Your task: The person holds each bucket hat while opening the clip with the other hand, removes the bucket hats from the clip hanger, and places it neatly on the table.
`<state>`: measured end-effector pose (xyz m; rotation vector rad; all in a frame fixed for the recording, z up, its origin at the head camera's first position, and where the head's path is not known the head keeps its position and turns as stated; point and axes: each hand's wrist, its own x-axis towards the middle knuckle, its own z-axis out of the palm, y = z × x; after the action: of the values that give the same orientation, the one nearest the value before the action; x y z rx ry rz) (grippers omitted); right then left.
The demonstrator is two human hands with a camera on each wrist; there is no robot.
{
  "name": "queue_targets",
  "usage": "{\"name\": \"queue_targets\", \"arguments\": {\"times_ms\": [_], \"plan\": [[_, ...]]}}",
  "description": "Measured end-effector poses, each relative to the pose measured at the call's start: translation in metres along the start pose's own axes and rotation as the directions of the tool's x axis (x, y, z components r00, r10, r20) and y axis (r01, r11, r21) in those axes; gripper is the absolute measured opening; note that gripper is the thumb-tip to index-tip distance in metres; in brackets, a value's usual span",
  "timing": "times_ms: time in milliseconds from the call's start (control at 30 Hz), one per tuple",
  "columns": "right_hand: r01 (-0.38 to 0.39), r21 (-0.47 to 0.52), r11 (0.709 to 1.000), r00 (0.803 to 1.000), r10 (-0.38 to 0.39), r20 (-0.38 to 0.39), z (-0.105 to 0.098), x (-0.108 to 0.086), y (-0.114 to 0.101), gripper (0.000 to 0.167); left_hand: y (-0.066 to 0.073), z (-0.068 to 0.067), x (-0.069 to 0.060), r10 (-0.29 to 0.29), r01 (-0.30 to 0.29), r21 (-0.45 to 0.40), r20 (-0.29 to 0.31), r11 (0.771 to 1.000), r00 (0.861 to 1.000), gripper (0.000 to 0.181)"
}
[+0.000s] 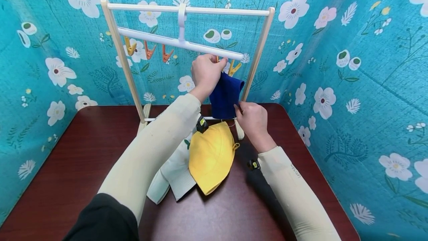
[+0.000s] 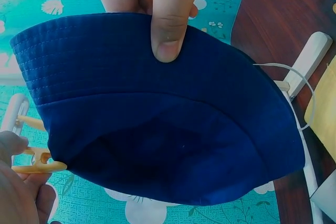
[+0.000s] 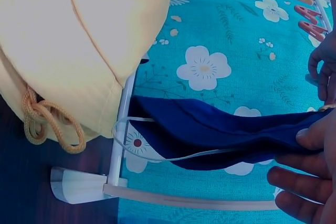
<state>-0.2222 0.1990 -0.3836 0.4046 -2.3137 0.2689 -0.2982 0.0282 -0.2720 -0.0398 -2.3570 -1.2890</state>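
Note:
A dark blue bucket hat with a thin white cord hangs below the right half of a white hanger. My left hand is up at the hanger, pinching a yellow clothespin at the hat's edge. Lower on the right, my right hand pinches the brim, its thumb lying on the blue cloth in the left wrist view. Another yellow clothespin hangs just right of my left hand. Whether the pinched clothespin's jaws are closed on the cloth is hard to tell.
The hanger tilts from a wooden rack with a white top bar. On its left half are a yellow clip and two orange clips. A yellow hat overlaps pale cloth items on the dark red table.

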Motion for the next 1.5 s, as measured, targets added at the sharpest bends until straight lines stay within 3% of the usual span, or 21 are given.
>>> {"name": "queue_targets", "arguments": {"times_ms": [533,833,1500], "plan": [[0.008,-0.002,1.0,1.0,-0.008,-0.02,-0.011,-0.001,0.01,0.029,0.002,-0.002,-0.001,-0.017,0.017,-0.022,0.007,1.0,1.0,0.046],[-0.008,0.013,1.0,1.0,0.008,-0.023,-0.021,-0.002,0.016,0.019,-0.005,-0.001,0.0,0.012,-0.012,-0.003,-0.009,1.0,1.0,0.044],[-0.024,0.01,1.0,0.997,0.025,-0.066,-0.048,0.0,0.034,0.021,-0.006,0.0,-0.002,0.031,-0.031,-0.012,-0.01,0.999,0.999,0.046]]}}
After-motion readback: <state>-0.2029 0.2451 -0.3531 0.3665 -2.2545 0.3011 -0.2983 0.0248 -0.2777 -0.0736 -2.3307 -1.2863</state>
